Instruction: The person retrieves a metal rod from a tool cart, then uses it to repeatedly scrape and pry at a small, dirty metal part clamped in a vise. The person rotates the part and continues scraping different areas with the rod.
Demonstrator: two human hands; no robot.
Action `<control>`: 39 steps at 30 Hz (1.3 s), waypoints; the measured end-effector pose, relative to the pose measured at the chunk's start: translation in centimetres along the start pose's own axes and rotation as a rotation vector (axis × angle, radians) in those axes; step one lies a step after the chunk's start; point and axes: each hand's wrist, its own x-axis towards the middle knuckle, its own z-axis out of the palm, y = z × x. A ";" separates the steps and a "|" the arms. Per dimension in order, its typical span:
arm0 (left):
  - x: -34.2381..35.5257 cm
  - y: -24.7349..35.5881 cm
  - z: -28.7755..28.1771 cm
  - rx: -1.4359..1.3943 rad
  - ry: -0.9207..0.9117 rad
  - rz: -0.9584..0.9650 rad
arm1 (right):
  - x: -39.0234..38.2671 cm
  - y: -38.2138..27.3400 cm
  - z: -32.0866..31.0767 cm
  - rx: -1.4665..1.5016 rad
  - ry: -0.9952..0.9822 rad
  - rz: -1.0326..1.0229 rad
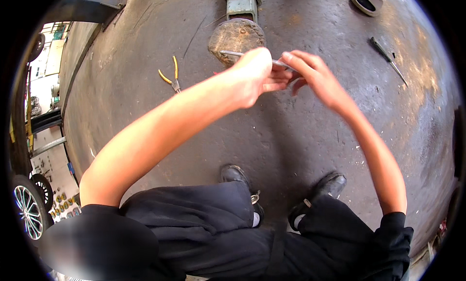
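Observation:
Both my hands meet over the floor in front of my feet, around a thin silvery metal tool (231, 53). My left hand (256, 72) is closed round it, and one slim end sticks out to the left above a round worn pad. At the other end, my right hand (318, 77) has its thumb and fingers bent about the tool. Fingers hide most of its middle, so its exact kind does not show. Left of my hands, pliers (175, 82) with yellow handles lie spread on the floor, partly behind my left forearm.
A round worn pad (230, 34) sits at the end of a grey-green metal arm (241, 7). A screwdriver (390, 60) with a dark handle lies at right. Another person's shoe (367, 3) shows far right. Wheels (30, 210) stand at the left edge.

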 end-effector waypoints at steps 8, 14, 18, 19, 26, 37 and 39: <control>-0.7 5.0 -6.8 1.276 0.344 0.579 | 10.4 -5.4 -6.6 -1.390 0.008 -0.804; 1.6 2.1 -12.1 0.839 0.062 0.624 | 18.4 -11.1 1.5 -1.470 -0.159 -0.572; -1.5 0.0 -15.4 0.862 0.102 0.500 | 19.9 -10.1 10.2 -1.036 -0.149 -0.434; -2.5 -0.5 -16.1 0.946 0.133 0.439 | 18.3 -10.1 12.0 -0.925 -0.158 -0.328; -13.7 2.0 -15.0 1.429 -0.283 -0.155 | 9.0 -2.5 20.1 -1.403 -0.735 -0.829; 0.3 0.8 -13.7 1.557 0.156 1.301 | -0.4 -3.0 2.7 -1.548 -0.715 -1.330; 1.3 1.2 -12.9 1.659 0.088 1.245 | 0.4 -3.6 -0.7 -1.479 -0.659 -1.336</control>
